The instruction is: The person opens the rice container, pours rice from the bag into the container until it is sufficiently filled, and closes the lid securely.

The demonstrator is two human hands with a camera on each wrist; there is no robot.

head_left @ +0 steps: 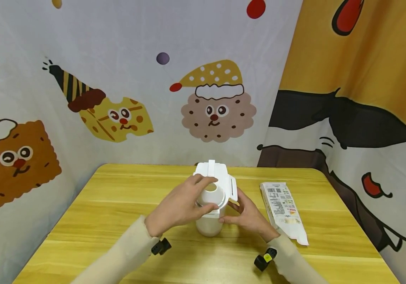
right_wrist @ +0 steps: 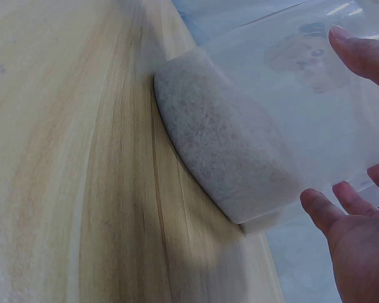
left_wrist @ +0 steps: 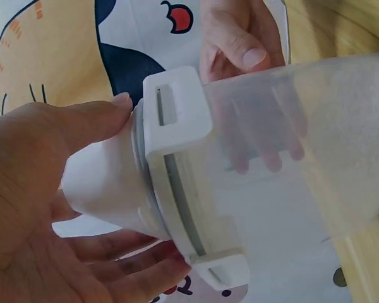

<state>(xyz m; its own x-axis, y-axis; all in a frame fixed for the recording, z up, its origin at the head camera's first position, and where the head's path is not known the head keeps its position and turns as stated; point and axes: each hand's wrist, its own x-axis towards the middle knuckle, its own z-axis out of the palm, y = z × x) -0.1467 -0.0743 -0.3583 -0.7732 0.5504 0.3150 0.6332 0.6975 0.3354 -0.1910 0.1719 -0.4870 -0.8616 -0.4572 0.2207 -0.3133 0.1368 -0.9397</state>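
A translucent storage container [head_left: 208, 227] stands upright on the table, with pale grains that look like rice [right_wrist: 215, 139] in its lower part. Its top has a white, tapered round lid piece [left_wrist: 104, 186] above a ring with side clips [left_wrist: 182, 107]. My left hand [head_left: 181, 203] grips this lid piece, thumb on one side and fingers curled round the other. Lower down, my right hand [head_left: 248, 215] holds the container's side between thumb and fingers. Through the wall, the left wrist view shows some right-hand fingers [left_wrist: 265, 136].
A flattened white printed packet [head_left: 283, 209] lies on the wooden table [head_left: 135, 189], right of the container. Behind the table hangs a cloth [head_left: 124, 59] with cartoon figures. Black wrist devices [head_left: 161, 246] sit at both cuffs.
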